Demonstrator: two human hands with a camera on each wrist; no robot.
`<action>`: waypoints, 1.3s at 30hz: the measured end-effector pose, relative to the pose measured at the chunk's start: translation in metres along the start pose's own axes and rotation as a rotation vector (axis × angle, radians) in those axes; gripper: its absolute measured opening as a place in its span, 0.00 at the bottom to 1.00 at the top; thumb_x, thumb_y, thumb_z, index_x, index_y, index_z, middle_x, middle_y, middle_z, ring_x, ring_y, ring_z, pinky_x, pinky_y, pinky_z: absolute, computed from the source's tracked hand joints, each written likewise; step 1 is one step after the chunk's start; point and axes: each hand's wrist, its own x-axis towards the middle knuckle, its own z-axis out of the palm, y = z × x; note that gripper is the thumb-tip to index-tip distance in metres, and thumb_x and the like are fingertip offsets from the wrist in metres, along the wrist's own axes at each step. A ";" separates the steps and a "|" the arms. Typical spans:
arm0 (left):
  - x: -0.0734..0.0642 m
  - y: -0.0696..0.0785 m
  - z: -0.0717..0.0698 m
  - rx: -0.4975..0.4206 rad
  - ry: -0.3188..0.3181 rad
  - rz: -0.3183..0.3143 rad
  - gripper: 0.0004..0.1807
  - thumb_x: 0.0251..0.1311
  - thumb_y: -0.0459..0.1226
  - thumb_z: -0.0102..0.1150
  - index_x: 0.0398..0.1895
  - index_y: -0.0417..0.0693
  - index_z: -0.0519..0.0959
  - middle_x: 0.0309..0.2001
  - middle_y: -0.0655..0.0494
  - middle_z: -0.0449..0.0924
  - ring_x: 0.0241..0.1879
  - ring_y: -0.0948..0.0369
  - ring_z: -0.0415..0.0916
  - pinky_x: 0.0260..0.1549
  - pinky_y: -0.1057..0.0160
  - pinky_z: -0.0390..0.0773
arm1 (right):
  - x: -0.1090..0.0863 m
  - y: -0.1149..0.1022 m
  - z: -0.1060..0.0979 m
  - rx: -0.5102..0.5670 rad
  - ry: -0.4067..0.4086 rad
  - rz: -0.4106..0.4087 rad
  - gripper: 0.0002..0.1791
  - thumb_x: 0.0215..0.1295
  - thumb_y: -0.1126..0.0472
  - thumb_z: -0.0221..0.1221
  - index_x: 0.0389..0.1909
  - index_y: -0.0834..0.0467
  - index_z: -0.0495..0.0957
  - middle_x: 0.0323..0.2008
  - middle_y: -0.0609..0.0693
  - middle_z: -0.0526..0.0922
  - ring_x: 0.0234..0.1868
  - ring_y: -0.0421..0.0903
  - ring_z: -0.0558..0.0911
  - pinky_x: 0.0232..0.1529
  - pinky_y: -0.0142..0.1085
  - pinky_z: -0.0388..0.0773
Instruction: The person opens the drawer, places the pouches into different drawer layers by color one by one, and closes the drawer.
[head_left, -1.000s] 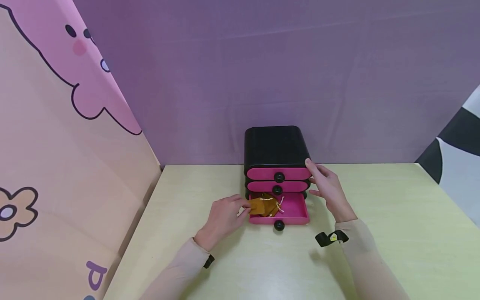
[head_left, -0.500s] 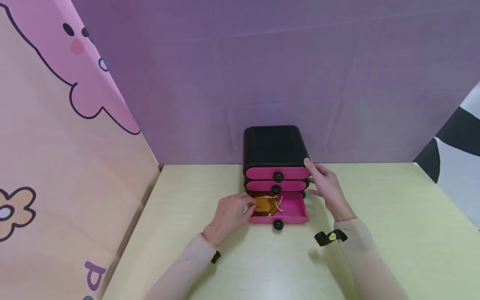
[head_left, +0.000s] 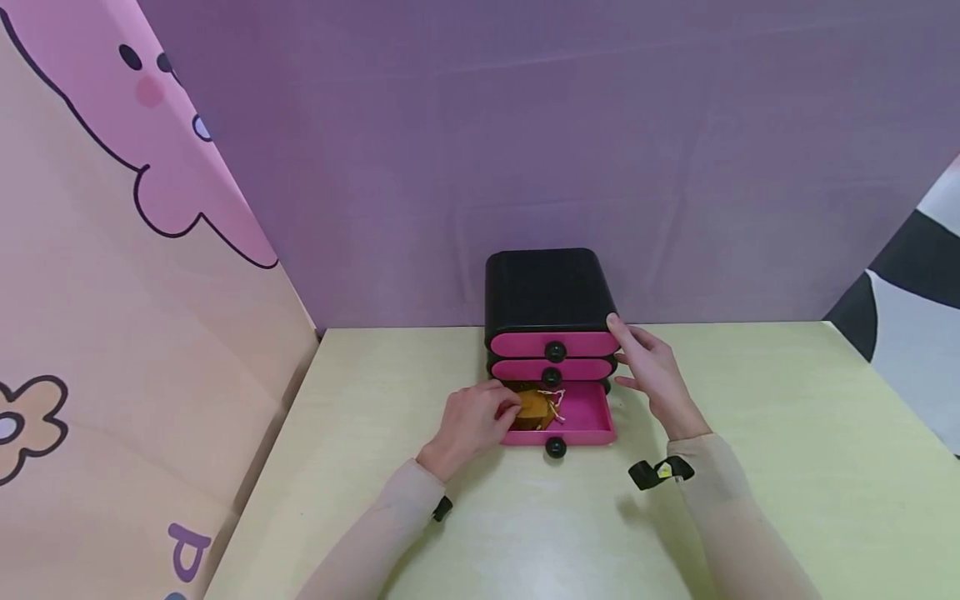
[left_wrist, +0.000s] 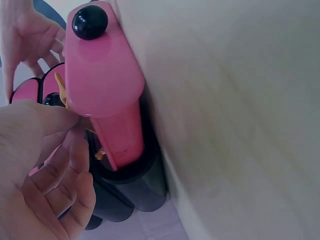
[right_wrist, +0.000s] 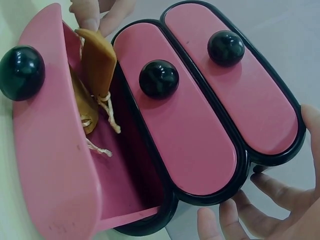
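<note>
A black mini chest of drawers (head_left: 551,287) has pink fronts with round black knobs. Its bottom drawer (head_left: 588,417) is pulled out. My left hand (head_left: 474,421) is over that drawer's left side, pinching a mustard-coloured drawstring pouch (right_wrist: 99,57) by its end between thumb and fingertips. Its pale cords hang down in the right wrist view. Another mustard pouch (right_wrist: 85,102) lies below it in the drawer, partly hidden by the drawer front. My right hand (head_left: 658,375) touches the chest's right side, thumb at the upper front corner, fingers lower and spread.
The upper drawer (head_left: 517,344) and the middle drawer (head_left: 517,369) are pushed in. The chest stands on a pale wooden table (head_left: 525,533) near the back, before a purple backdrop (head_left: 480,150). A printed panel (head_left: 150,333) borders the left.
My left hand has moved right over the drawer, carrying the pouch further inward. The right hand stays at the chest's side. The view has shifted slightly.
</note>
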 end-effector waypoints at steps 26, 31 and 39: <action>0.003 0.000 0.002 -0.030 -0.090 -0.066 0.09 0.72 0.43 0.66 0.46 0.56 0.92 0.39 0.61 0.88 0.32 0.66 0.76 0.29 0.69 0.74 | 0.002 0.001 -0.001 -0.012 -0.012 -0.001 0.55 0.72 0.23 0.49 0.86 0.57 0.53 0.83 0.63 0.59 0.79 0.64 0.68 0.61 0.43 0.84; 0.000 0.013 -0.007 -0.029 -0.091 -0.055 0.09 0.71 0.44 0.66 0.48 0.57 0.92 0.38 0.62 0.88 0.33 0.66 0.78 0.29 0.70 0.73 | 0.003 0.002 0.000 -0.014 -0.009 0.002 0.55 0.72 0.23 0.49 0.86 0.57 0.53 0.83 0.63 0.58 0.79 0.65 0.68 0.64 0.49 0.80; -0.006 0.032 -0.012 0.012 -0.090 0.003 0.10 0.71 0.46 0.66 0.49 0.59 0.91 0.40 0.64 0.89 0.33 0.67 0.80 0.27 0.71 0.71 | 0.003 0.002 -0.001 -0.008 -0.015 0.002 0.55 0.72 0.23 0.49 0.86 0.57 0.53 0.83 0.63 0.58 0.79 0.64 0.68 0.59 0.42 0.85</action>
